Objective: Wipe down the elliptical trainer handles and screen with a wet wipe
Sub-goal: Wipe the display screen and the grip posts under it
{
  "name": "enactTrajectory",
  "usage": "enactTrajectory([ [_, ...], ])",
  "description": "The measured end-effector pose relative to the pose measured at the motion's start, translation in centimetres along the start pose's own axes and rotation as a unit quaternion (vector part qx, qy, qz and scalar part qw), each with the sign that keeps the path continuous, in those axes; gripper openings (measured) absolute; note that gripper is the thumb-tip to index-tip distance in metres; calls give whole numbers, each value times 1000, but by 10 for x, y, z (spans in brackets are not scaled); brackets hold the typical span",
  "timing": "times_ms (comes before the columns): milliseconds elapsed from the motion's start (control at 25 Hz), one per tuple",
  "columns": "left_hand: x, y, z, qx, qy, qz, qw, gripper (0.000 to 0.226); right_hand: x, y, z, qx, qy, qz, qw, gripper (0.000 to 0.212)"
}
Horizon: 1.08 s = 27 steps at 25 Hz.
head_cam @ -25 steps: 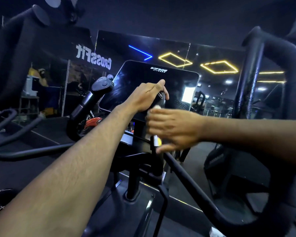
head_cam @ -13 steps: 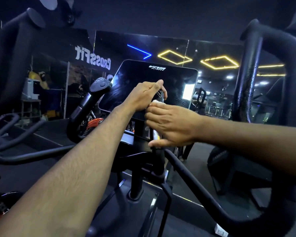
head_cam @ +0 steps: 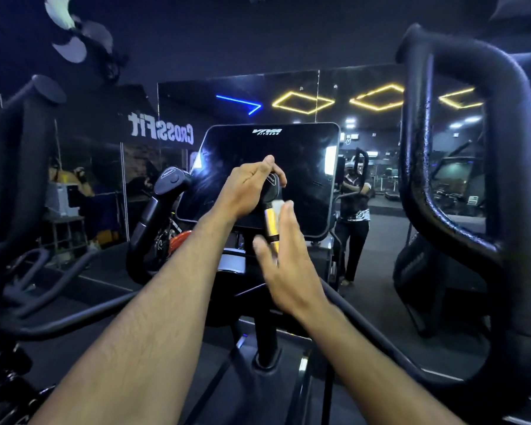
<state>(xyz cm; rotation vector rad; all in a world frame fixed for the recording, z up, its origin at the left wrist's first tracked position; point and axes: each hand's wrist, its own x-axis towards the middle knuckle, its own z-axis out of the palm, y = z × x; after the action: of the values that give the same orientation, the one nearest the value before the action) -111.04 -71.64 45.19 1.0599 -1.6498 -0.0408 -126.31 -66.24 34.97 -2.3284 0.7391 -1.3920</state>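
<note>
Since half a second ago our right hand [head_cam: 284, 265] has let go of the inner right handle [head_cam: 271, 210]: it was wrapped round the grip with the wipe, and now it has swung off to the right side with its fingers [head_cam: 285, 216] straight and spread, blurred with motion. The wet wipe [head_cam: 277, 207] shows as a pale scrap between those fingertips and the handle, just above the yellow band [head_cam: 271, 223]; we cannot tell whether the hand is pressing it there or it merely clings. Our left hand [head_cam: 247, 191] has not shifted, its fingers curled over the cap of that same handle, thumb up, steadying it.

Going outward from us, both forearms reach in over the dark frame of the machine. Beyond the hands stands the inner left handle [head_cam: 170, 179], toward the left edge of the machine, with nothing on it. Behind both handles sits the screen [head_cam: 273, 176], dark and showing smears and glare. The big outer handles, left [head_cam: 16, 167] and right [head_cam: 460, 148], loom at the machine's side edges. Farthest off is the mirror wall [head_cam: 365, 111].

We judge the task as early to midway: one inner handle is being wiped, and nothing shows whether the others are done. The screen, by its streaks, likely still waits.
</note>
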Motion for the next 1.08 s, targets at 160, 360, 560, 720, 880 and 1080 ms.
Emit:
enactTrajectory([
  [160, 1, -1, 0, -4, 3, -2, 1000, 55, 69, -11, -30, 386, -41, 193, 901, 58],
  [360, 2, -1, 1, -21, 1, 2, 1000, 50, 55, 16, -39, 507, -235, 260, 787, 89],
  [560, 3, -3, 1, -25, 5, 9, 1000, 49, 84, 13, -29, 570, -226, 264, 745, 99],
  [720, -1, 0, -2, -4, 1, 13, 1000, 54, 91, 13, -21, 581, -233, 241, 742, 92],
  [880, 0, 2, -1, 6, -5, 14, 1000, 51, 57, 20, -18, 562, -221, 288, 743, 86],
  [1080, -1, 1, -1, 6, -1, 19, 1000, 50, 21, 16, -5, 490, -91, 300, 813, 81],
])
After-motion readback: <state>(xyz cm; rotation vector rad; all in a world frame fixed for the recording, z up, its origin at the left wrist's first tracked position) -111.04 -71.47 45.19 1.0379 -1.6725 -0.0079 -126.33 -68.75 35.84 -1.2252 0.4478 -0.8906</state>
